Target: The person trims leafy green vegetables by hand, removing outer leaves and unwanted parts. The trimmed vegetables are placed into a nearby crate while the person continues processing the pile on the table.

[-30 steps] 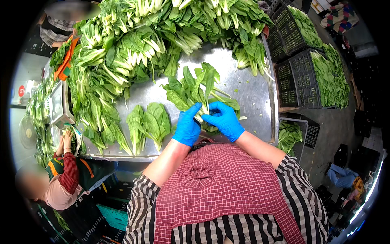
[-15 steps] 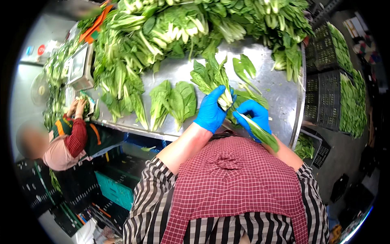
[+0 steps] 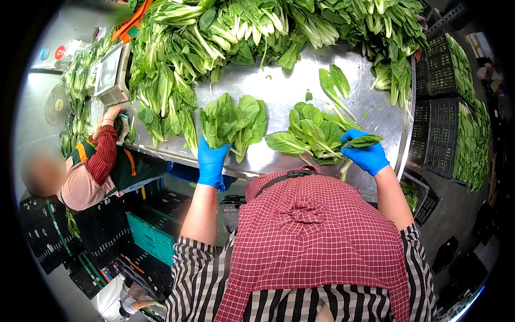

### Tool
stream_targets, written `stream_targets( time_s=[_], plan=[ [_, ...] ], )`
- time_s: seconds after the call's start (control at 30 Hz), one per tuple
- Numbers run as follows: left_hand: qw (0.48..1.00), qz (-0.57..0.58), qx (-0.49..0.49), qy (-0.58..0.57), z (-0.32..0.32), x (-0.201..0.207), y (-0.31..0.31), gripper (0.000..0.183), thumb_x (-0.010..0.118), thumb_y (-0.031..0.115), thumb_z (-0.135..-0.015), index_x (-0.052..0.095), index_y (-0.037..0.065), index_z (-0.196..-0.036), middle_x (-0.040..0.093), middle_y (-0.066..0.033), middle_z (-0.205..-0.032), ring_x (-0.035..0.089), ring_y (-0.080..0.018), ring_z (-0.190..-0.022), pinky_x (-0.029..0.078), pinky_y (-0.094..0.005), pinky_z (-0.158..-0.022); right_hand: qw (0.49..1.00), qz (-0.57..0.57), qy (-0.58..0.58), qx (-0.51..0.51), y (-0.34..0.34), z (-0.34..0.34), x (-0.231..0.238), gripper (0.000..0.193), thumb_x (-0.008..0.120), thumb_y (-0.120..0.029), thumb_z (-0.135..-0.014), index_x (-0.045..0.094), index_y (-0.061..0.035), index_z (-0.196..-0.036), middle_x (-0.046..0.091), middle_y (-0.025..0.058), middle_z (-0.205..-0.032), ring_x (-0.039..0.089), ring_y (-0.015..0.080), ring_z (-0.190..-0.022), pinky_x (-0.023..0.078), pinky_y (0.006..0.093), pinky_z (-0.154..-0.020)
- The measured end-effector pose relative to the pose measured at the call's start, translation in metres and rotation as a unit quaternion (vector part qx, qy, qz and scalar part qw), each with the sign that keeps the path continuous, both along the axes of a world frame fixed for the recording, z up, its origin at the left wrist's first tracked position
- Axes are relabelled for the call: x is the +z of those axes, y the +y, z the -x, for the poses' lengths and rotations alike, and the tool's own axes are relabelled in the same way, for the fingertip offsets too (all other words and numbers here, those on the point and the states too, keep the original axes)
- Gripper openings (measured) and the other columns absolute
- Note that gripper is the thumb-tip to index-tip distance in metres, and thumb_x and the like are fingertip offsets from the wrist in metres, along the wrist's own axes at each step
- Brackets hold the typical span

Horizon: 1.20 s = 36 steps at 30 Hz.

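My left hand (image 3: 212,162), in a blue glove, is closed around the stem end of a leafy green bunch (image 3: 219,121) near the table's front edge. Another bunch of greens (image 3: 250,123) lies directly to its right, partly touching it. To the right, my gloved right hand (image 3: 367,155) pinches a single leaf (image 3: 365,141) that lies across its fingers. Beside those fingers is a loose pile of leaves (image 3: 314,131). A separate long-stemmed leaf (image 3: 337,88) rests just behind that pile.
A large heap of leafy greens (image 3: 236,32) lines the far side of the metal table (image 3: 284,83). Black crates (image 3: 442,134) of greens stand at right. At left, a co-worker's hands (image 3: 110,115) are near a scale (image 3: 111,75); a teal crate (image 3: 150,236) sits below.
My left hand has carried the green bunch from the middle to the left, beside the other bunch. My right hand has shifted right with the leaf, exposing the loose pile.
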<state>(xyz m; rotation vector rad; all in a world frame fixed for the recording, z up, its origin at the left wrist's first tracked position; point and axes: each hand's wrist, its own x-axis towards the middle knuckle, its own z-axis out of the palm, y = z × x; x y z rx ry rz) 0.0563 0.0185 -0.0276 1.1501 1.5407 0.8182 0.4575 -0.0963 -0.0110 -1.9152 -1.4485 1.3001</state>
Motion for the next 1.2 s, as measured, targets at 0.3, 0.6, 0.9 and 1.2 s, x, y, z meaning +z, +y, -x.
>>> stream_targets(
  time_s=[0.3, 0.6, 0.9, 1.2],
  plan=[
    [0.978, -0.116, -0.008, 0.174, 0.006, -0.015, -0.001, 0.089, 0.078, 0.007, -0.068, 0.026, -0.007, -0.138, 0.045, -0.022, -0.131, 0.048, -0.0297, -0.116, 0.04, -0.0367, -0.099, 0.991, -0.095, -0.082, 0.048, -0.003, -0.003, 0.01, 0.023, 0.071, -0.026, -0.079, 0.063, -0.0103, -0.093, 0.066, 0.0103, -0.086, 0.063, 0.0299, -0.08, 0.051, 0.0364, -0.07],
    [0.95, -0.016, -0.154, 0.27, 0.001, 0.014, -0.004, 0.086, 0.083, 0.021, -0.066, 0.038, -0.006, -0.134, 0.048, -0.0232, -0.125, 0.051, -0.034, -0.111, 0.043, -0.0406, -0.095, 0.974, 0.048, -0.194, 0.104, 0.009, -0.007, 0.03, 0.049, 0.068, -0.047, -0.075, 0.065, -0.0101, -0.107, 0.066, 0.018, -0.097, 0.063, 0.0356, -0.09, 0.05, 0.0437, -0.078],
    [0.901, -0.194, -0.122, 0.368, -0.003, 0.035, -0.006, 0.084, 0.072, 0.013, -0.072, 0.028, -0.001, -0.142, 0.034, -0.025, -0.141, 0.033, -0.0404, -0.129, 0.028, -0.0456, -0.107, 0.908, -0.086, -0.242, -0.332, 0.032, -0.096, -0.033, 0.041, 0.072, -0.037, -0.076, 0.059, -0.0096, -0.102, 0.065, 0.0169, -0.091, 0.063, 0.035, -0.088, 0.05, 0.0423, -0.076],
    [0.8, -0.247, -0.173, 0.518, -0.047, -0.019, 0.004, 0.076, 0.055, 0.028, -0.081, 0.024, 0.006, -0.147, 0.022, -0.0209, -0.151, 0.018, -0.0387, -0.14, 0.011, -0.0511, -0.113, 0.857, -0.077, -0.238, -0.45, 0.042, -0.123, -0.077, 0.044, 0.071, -0.037, -0.077, 0.053, -0.0135, -0.109, 0.064, 0.0153, -0.105, 0.061, 0.0366, -0.096, 0.049, 0.0451, -0.081]
  ],
)
